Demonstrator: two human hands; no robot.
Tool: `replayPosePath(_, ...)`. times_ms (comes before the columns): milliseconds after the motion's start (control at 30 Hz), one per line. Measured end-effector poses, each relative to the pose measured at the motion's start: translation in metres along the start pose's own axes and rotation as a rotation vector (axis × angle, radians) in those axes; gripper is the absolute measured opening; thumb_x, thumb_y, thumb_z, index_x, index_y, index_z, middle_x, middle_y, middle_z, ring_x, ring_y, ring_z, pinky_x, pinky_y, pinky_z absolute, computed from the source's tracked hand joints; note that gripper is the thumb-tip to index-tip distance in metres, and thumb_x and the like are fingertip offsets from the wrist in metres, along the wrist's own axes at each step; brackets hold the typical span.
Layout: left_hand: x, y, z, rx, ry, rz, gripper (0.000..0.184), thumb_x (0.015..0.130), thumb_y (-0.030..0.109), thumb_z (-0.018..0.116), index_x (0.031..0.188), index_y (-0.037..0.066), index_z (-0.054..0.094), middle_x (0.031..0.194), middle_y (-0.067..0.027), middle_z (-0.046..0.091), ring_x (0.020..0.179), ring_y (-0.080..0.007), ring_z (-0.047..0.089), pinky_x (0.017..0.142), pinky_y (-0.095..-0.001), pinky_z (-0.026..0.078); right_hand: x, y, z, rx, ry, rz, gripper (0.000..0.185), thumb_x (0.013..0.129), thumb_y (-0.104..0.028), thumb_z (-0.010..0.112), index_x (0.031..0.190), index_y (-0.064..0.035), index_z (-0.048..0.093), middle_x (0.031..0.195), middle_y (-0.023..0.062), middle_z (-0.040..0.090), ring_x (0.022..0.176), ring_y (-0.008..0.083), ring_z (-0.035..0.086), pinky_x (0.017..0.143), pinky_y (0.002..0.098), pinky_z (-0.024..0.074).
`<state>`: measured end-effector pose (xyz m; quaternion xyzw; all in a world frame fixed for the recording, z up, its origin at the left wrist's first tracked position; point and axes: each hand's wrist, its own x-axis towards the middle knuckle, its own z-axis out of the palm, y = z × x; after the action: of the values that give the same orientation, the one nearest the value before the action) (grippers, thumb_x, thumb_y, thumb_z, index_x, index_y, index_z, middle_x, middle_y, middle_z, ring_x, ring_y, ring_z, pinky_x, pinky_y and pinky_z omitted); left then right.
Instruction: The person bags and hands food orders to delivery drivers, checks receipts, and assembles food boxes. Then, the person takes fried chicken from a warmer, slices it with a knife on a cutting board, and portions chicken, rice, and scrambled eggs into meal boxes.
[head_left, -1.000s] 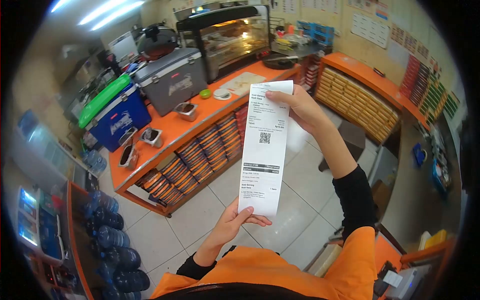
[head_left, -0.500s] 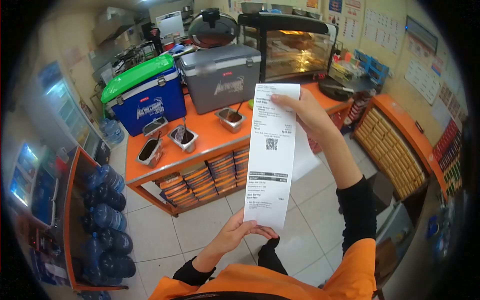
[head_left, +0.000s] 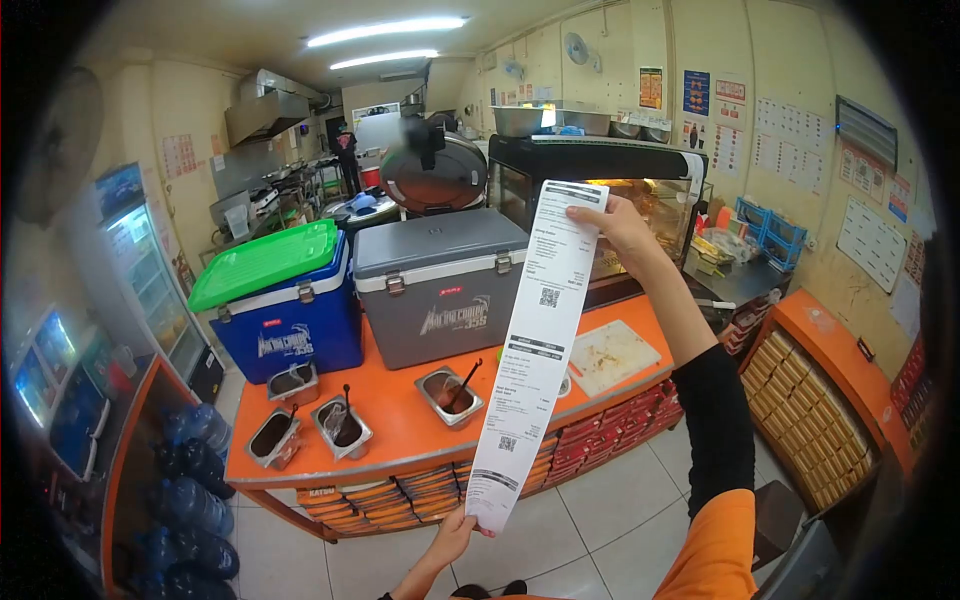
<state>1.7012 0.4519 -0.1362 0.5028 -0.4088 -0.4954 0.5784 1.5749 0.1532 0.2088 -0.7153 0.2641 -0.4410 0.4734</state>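
Grip of both hands, right hand (head_left: pixel 622 232) and left hand (head_left: pixel 455 535), pinched closed on long printed receipt (head_left: pixel 535 350).

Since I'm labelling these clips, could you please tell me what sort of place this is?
Probably a takeaway food kitchen: a lit food display case, metal sauce pans with utensils, and a stained cutting board suggest it.

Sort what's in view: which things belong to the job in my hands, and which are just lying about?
In use:
- long printed receipt
- right hand, top end
- left hand, bottom end

Lying about:
- blue cooler
- gray cooler
- cutting board
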Motion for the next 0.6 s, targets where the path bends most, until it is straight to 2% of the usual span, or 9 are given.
replayPosePath(133, 0.050, -0.021, 0.001, 0.095, 0.064, 0.076, 0.022, 0.086, 0.001, 0.033, 0.096, -0.004, 0.052, 0.081, -0.0092, 0.059, 0.074, -0.0175, 0.059, 0.070, -0.0298, 0.048, 0.050, 0.036, -0.005, 0.052, -0.058, -0.012, 0.030, 0.077, -0.015, 0.066, 0.103, -0.0024, 0.059, 0.093, 0.0064, 0.064, 0.080, 0.0131, 0.059, 0.072, 0.0278, 0.0452)
replayPosePath(167, 0.066, -0.030, -0.001, 0.153, 0.062, 0.119, 0.022, 0.087, 0.001, 0.033, 0.097, -0.004, 0.051, 0.082, -0.0087, 0.059, 0.074, -0.0172, 0.058, 0.070, -0.0296, 0.048, 0.065, 0.044, -0.007, 0.057, -0.076, -0.041, 0.031, 0.076, -0.014, 0.067, 0.104, -0.0047, 0.059, 0.091, 0.0064, 0.064, 0.077, 0.0130, 0.061, 0.067, 0.0287, 0.0475)
replayPosePath(267, 0.111, -0.049, 0.002, 0.063, 0.130, 0.070, 0.023, 0.088, 0.002, 0.032, 0.099, -0.004, 0.051, 0.084, -0.0087, 0.059, 0.075, -0.0165, 0.058, 0.070, -0.0293, 0.047, 0.096, 0.057, -0.013, 0.089, -0.092, -0.038, 0.033, 0.076, -0.014, 0.067, 0.107, -0.0063, 0.058, 0.093, 0.0038, 0.064, 0.082, 0.0105, 0.059, 0.071, 0.0272, 0.0474)
replayPosePath(300, 0.126, -0.053, 0.002, 0.132, 0.134, 0.107, 0.021, 0.084, 0.000, 0.033, 0.094, -0.003, 0.052, 0.076, -0.0078, 0.059, 0.070, -0.0155, 0.057, 0.069, -0.0275, 0.046, 0.114, 0.067, -0.018, 0.092, -0.141, -0.081, 0.034, 0.076, -0.013, 0.067, 0.108, -0.0084, 0.058, 0.093, 0.0026, 0.064, 0.080, 0.0099, 0.060, 0.068, 0.0264, 0.0484)
replayPosePath(400, 0.175, -0.035, 0.007, 0.119, 0.135, 0.077, 0.021, 0.087, 0.002, 0.032, 0.097, -0.003, 0.051, 0.079, -0.0079, 0.059, 0.072, -0.0158, 0.057, 0.070, -0.0287, 0.046, 0.153, 0.068, -0.024, -0.018, -0.171, -0.102, 0.034, 0.076, -0.013, 0.066, 0.108, -0.0082, 0.058, 0.091, 0.0017, 0.064, 0.078, 0.0092, 0.060, 0.065, 0.0256, 0.0483)
replayPosePath(533, 0.253, -0.047, 0.000, 0.124, 0.085, 0.103, 0.022, 0.088, 0.003, 0.032, 0.099, -0.003, 0.050, 0.081, -0.0081, 0.059, 0.075, -0.0166, 0.057, 0.072, -0.0298, 0.046, 0.222, 0.080, -0.044, -0.179, -0.228, -0.190, 0.025, 0.074, -0.013, 0.067, 0.098, -0.0092, 0.061, 0.083, -0.0009, 0.061, 0.075, 0.0052, 0.056, 0.063, 0.0227, 0.0461)
replayPosePath(600, 0.287, -0.040, 0.000, 0.130, 0.052, 0.140, 0.022, 0.088, 0.002, 0.032, 0.099, -0.003, 0.050, 0.081, -0.0085, 0.058, 0.075, -0.0166, 0.057, 0.074, -0.0304, 0.045, 0.248, 0.080, -0.054, -0.231, -0.186, -0.150, 0.022, 0.073, -0.013, 0.068, 0.094, -0.0084, 0.061, 0.080, -0.0014, 0.060, 0.073, 0.0044, 0.054, 0.064, 0.0207, 0.0432)
